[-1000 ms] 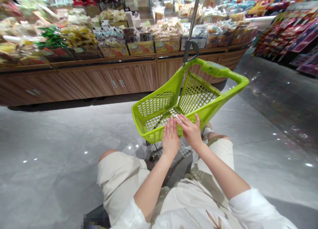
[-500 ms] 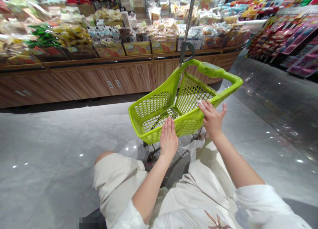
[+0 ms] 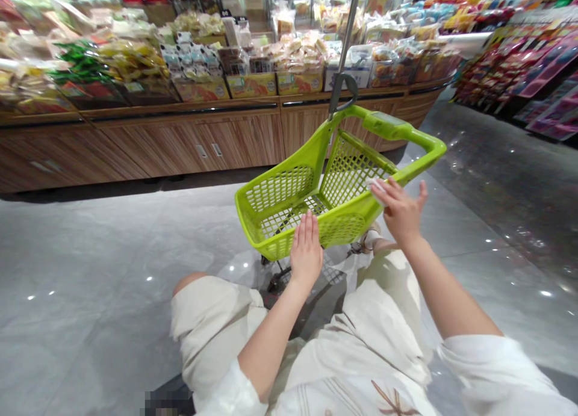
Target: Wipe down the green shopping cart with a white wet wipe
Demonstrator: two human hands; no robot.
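A lime-green plastic shopping cart (image 3: pixel 345 226) with latticed sides stands in front of my knees, its basket bare inside. My left hand (image 3: pixel 307 253) lies flat on the near side wall and rim, fingers straight and together. On the same rim, closer to the cart's handle (image 3: pixel 424 148), my right hand (image 3: pixel 401 214) presses a crumpled white tissue (image 3: pixel 374 184) under its fingertips, thumb held apart. Most of the tissue is hidden by those fingers.
Behind the cart runs a wood-fronted display counter (image 3: pixel 244 136) heaped with packaged snacks. A grey pole with a hook (image 3: pixel 345 91) rises by the handle. Racks of hanging packets (image 3: pixel 490 73) stand at the far right. Glossy grey tiles (image 3: pixel 112 265) cover the floor.
My right hand has slid right along the rim toward the handle with the tissue. My left hand stays in place on the cart's side.
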